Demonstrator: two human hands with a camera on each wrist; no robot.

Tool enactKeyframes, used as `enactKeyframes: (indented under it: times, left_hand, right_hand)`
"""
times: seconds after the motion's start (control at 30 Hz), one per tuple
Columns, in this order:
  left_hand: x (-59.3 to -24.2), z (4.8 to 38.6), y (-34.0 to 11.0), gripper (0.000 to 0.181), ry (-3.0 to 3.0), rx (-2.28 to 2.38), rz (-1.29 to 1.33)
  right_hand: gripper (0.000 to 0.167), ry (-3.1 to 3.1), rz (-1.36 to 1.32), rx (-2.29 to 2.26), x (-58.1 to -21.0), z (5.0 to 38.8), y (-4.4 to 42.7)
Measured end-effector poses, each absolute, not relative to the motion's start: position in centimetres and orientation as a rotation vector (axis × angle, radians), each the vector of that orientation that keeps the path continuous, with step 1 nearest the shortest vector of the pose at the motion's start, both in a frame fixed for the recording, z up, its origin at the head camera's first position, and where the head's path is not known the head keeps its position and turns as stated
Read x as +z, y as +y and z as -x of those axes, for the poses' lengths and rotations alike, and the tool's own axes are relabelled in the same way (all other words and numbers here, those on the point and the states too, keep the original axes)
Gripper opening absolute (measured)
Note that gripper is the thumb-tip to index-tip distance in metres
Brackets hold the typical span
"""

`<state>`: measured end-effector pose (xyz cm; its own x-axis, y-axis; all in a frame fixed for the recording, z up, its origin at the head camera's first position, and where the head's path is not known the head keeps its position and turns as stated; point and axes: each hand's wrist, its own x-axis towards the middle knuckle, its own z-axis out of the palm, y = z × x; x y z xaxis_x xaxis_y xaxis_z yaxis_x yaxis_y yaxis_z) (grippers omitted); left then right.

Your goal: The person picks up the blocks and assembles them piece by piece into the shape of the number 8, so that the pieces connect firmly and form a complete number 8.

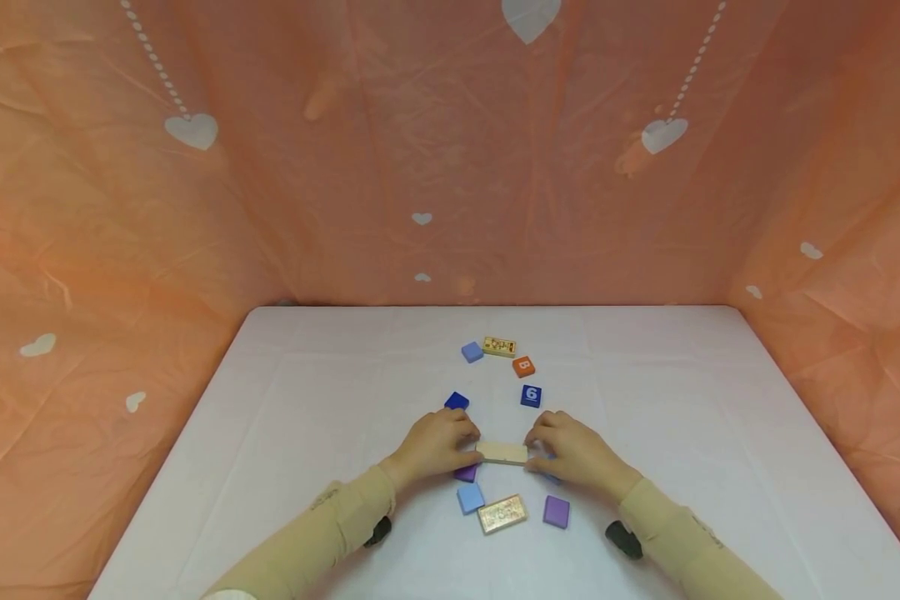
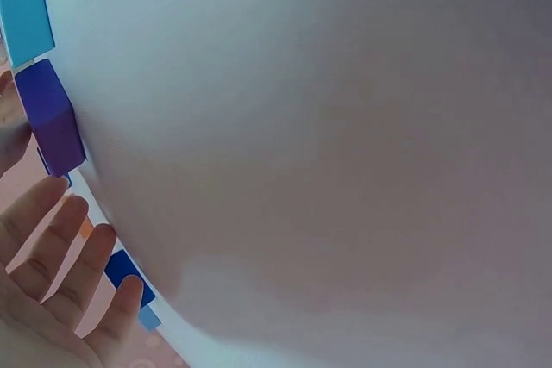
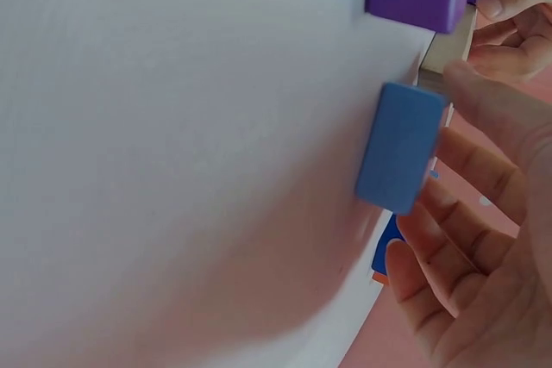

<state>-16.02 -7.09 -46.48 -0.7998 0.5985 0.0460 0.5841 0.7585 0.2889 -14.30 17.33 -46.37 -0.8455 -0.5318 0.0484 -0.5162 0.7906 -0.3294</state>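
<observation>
A cream-coloured rectangular block (image 1: 502, 452) lies crosswise between the two hands. My left hand (image 1: 437, 444) holds its left end, thumb on the near side and fingers curved at the far side. At the other end my right hand (image 1: 579, 452) grips it in the same way, its thumb tip against the block in the right wrist view. Close under the right hand stands a light blue block (image 3: 401, 148), partly hidden in the head view. A purple block (image 2: 52, 118) sits beside the left hand, and a dark blue block (image 1: 457, 402) just beyond its fingers.
Nearer me are a light blue block (image 1: 470, 498), a gold block (image 1: 502, 514) and a purple block (image 1: 557, 512). Farther off lie a blue number block (image 1: 531, 396), an orange one (image 1: 523, 367), another gold block (image 1: 499, 347) and a pale blue block (image 1: 472, 352).
</observation>
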Motion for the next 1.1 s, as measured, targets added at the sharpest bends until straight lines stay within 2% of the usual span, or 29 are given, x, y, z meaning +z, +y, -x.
enactKeyframes:
  times: [0.5,1.1]
  left_hand:
    - [-46.0,15.9,-7.0,0.028,2.874,0.473,-0.959]
    - [-46.4,16.2,-6.1,0.021,2.947,0.449,-0.914]
  right_hand:
    - [0.021,2.927,0.860,-0.531,-46.4,14.2,17.2]
    - [0.017,2.889,0.700,-0.564,-46.0,14.8,17.2]
